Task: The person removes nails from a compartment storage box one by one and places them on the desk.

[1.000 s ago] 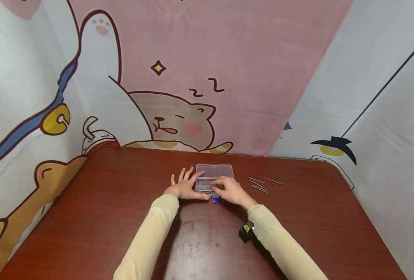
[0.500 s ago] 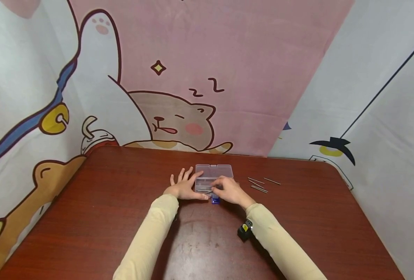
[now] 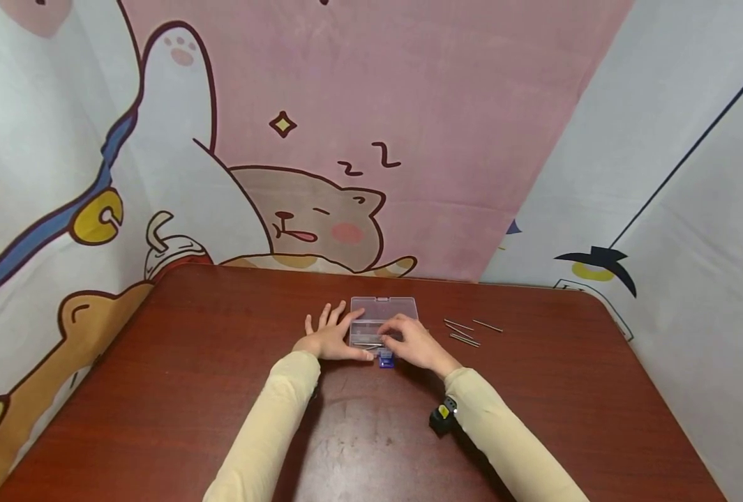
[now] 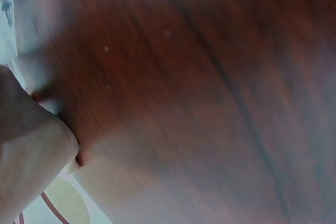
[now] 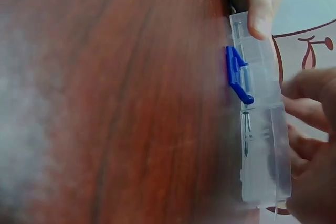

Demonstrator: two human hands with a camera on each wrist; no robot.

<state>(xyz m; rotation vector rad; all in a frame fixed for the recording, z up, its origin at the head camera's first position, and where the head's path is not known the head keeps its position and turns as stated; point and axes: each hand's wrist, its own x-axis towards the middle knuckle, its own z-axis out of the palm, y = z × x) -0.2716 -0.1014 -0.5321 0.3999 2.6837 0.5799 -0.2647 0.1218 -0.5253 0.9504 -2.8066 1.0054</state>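
A clear plastic compartment box (image 3: 402,307) lies on the table with its lid raised at the back. Thin metal rods (image 3: 366,344) lie in its front compartment. A blue latch (image 5: 234,72) sticks out from the front side. My left hand (image 3: 328,341) rests spread at the box's left end, its thumb along the front corner and its index finger by the lid. Over the right part of the box, my right hand (image 3: 416,343) reaches in with bent fingers (image 5: 310,85). Whether those fingertips pinch a rod is hidden.
Several loose metal rods (image 3: 462,329) lie on the brown table (image 3: 371,432) to the right of the box. A cartoon-printed cloth (image 3: 446,139) hangs behind the table's far edge.
Both hands stay at the box. My right fingers have shifted only slightly over the compartments, and the loose rods lie as before.
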